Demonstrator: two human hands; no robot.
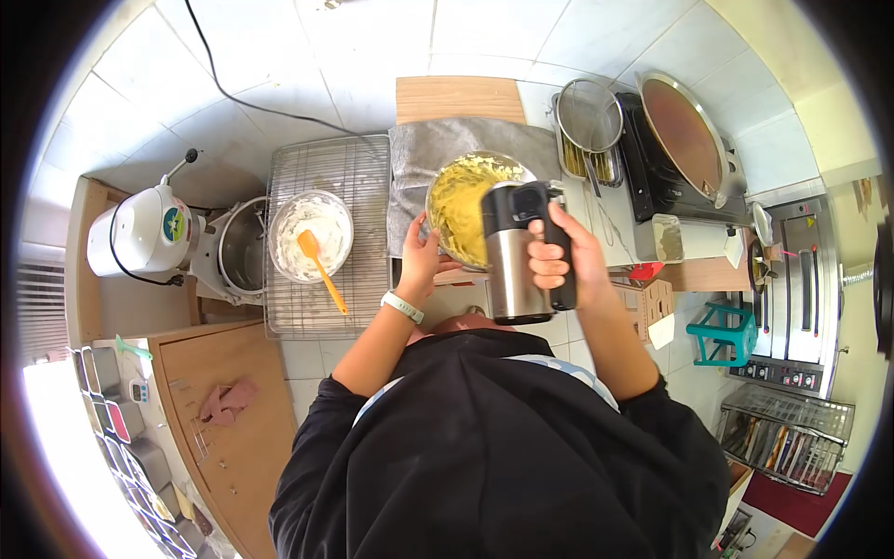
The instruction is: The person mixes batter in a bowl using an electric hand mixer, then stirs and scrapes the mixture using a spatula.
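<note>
V. bright; wall tiles (pixel 503 33) washed out, blown-out glare lower L; heavy fisheye, blk corners.

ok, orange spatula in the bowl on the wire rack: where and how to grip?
The orange spatula is likely best gripped by its handle end, from the wearer's side: that end slants out past the bowl's near rim, while the blade sits in white mixture.

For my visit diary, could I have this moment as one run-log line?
Left hand: at rim of round silver metal bowl | Contents: yellow mixture | Right hand: gripping silver-and-black cylindrical device by handle
</note>
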